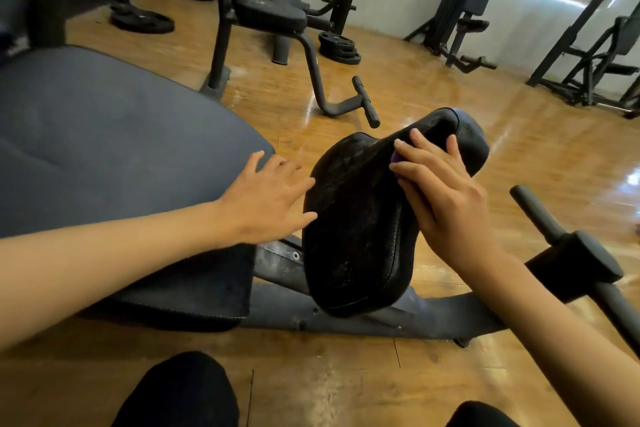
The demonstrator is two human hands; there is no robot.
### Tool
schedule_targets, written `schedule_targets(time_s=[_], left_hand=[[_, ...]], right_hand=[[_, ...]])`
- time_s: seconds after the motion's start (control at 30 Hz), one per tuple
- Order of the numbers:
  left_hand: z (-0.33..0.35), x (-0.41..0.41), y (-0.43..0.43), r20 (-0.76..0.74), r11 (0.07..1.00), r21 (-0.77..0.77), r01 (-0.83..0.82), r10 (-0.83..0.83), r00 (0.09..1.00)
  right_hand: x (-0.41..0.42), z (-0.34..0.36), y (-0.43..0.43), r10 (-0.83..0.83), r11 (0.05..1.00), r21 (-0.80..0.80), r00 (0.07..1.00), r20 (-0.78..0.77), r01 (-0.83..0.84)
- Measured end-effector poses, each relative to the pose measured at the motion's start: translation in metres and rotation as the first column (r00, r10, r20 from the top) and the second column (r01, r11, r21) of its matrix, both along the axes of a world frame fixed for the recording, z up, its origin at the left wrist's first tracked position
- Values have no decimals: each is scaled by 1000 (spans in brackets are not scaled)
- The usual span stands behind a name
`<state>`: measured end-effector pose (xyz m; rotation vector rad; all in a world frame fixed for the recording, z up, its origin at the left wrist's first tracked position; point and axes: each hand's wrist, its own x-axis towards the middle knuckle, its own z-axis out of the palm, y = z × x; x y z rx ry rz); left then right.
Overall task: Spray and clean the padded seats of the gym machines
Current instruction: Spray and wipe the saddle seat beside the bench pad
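A black padded seat with a cracked, textured cover sits tilted on a low bench frame in the middle of the view. My right hand presses on its upper right part, fingers curled over a small purple thing that is mostly hidden under the palm. My left hand has its fingers spread and straight, the tips touching the seat's left edge. To the left lies the bench's long dark grey back pad. No spray bottle is in view.
The bench's dark steel frame runs along the wooden floor, with a black handle bar at the right. Another seat machine stands behind, weight plates lie on the floor, and racks line the far wall. My knees are at the bottom.
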<state>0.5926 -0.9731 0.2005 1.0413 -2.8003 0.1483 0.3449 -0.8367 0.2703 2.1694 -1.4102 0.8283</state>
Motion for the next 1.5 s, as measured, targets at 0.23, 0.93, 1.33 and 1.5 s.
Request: schedule_targets(time_s=[0.23, 0.93, 1.33, 1.5], left_hand=[[-1, 50, -20, 336, 989, -110, -97, 129, 933], [-10, 34, -20, 508, 986, -139, -96, 154, 847], [-10, 35, -18, 505, 984, -149, -93, 156, 849], [-11, 35, -17, 502, 983, -158, -89, 158, 850]], right_hand=[[34, -24, 28, 82, 944, 320, 997, 13, -82], [34, 6, 2, 28, 933, 358, 980, -196, 45], [-7, 70, -27, -22, 994, 89, 891, -454, 70], [-15, 90, -45, -241, 968, 18, 950, -196, 250]])
